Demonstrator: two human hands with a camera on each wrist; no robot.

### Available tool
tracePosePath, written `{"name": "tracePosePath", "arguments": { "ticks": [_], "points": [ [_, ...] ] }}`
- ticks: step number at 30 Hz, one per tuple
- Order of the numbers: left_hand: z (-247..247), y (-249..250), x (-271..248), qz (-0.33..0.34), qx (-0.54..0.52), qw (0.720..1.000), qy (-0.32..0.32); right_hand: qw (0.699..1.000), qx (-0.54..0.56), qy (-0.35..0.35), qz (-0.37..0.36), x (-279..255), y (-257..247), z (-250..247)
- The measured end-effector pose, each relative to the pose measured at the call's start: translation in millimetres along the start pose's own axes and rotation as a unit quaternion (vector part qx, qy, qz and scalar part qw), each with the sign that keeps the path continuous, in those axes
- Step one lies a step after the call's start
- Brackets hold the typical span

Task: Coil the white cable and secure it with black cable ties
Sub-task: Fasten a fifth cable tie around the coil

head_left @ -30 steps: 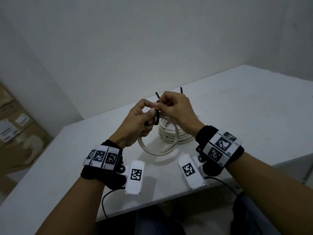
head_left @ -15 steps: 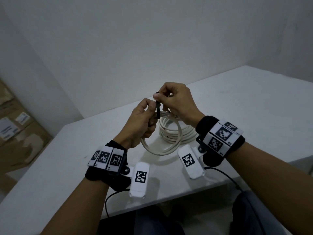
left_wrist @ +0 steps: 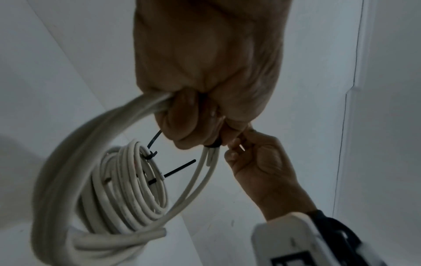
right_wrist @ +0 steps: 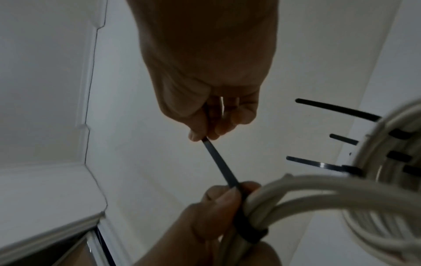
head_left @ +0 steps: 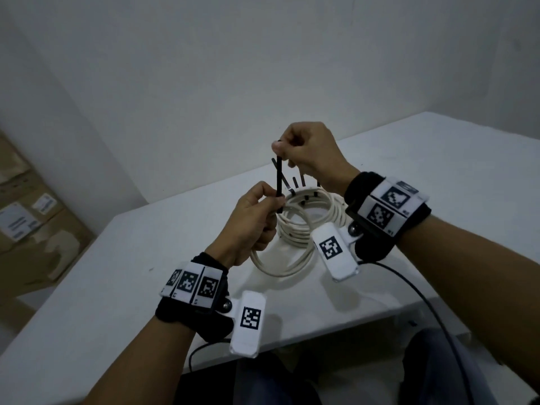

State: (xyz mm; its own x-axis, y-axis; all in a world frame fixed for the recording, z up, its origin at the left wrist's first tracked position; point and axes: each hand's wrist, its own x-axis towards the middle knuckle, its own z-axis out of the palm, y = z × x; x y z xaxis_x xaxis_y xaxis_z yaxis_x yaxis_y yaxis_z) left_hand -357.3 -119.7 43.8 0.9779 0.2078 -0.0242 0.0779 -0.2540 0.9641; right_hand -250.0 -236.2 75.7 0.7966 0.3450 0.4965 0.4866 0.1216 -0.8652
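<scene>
A white cable point(head_left: 295, 229) lies coiled on the table, with one loose loop point(head_left: 280, 270) lifted toward me. My left hand point(head_left: 274, 203) grips that loop's strands where a black cable tie point(right_wrist: 250, 232) wraps them. My right hand point(head_left: 282, 147), held above the left, pinches the tie's tail point(head_left: 279, 179) and holds it taut and nearly upright. In the right wrist view the tail point(right_wrist: 221, 163) runs straight from my right fingertips point(right_wrist: 196, 136) down to my left thumb point(right_wrist: 225, 196). Several other black ties point(right_wrist: 337, 108) sit on the main coil with their tails sticking out.
The white table point(head_left: 438, 171) stretches right and back to a plain wall. Cardboard boxes point(head_left: 29, 214) stand on the floor at the left. A black wire point(head_left: 423, 302) hangs from my right wrist over the table's near edge.
My right hand has risen and drawn the tie's tail up, so the wide loop has closed onto the strands. My left hand has lifted a little with the cable.
</scene>
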Motion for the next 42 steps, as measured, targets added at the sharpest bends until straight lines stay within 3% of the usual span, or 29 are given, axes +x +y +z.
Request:
{"name": "tracePosePath", "arguments": {
  "ticks": [8, 18, 24, 29, 33, 37, 42],
  "points": [
    [4, 9, -3, -0.043, -0.021, 0.999, -0.017, 0.998, 0.009, 0.007, 0.058, 17, 10, 2],
    [0, 5, -5, -0.096, -0.056, 0.993, -0.029, 0.999, -0.003, 0.004, 0.043, 17, 8, 15],
    [-13, 3, -5, -0.083, -0.189, 0.977, -0.053, 0.995, 0.016, -0.085, -0.039, 4, -23, 7],
    [-21, -1, 2, -0.072, -0.311, 0.946, -0.057, 0.972, -0.084, -0.207, 0.072, -13, -17, -15],
    [-23, -1, 8, -0.029, -0.345, 0.938, -0.008, 0.950, -0.089, -0.258, 0.152, -35, 5, -29],
    [-10, -4, 13, 0.003, -0.239, 0.968, 0.074, 0.968, -0.049, -0.211, 0.128, -43, 13, -34],
    [-3, -5, 20, 0.014, -0.193, 0.973, 0.124, 0.979, -0.042, -0.161, 0.119, -40, 16, -42]
  ]
}}
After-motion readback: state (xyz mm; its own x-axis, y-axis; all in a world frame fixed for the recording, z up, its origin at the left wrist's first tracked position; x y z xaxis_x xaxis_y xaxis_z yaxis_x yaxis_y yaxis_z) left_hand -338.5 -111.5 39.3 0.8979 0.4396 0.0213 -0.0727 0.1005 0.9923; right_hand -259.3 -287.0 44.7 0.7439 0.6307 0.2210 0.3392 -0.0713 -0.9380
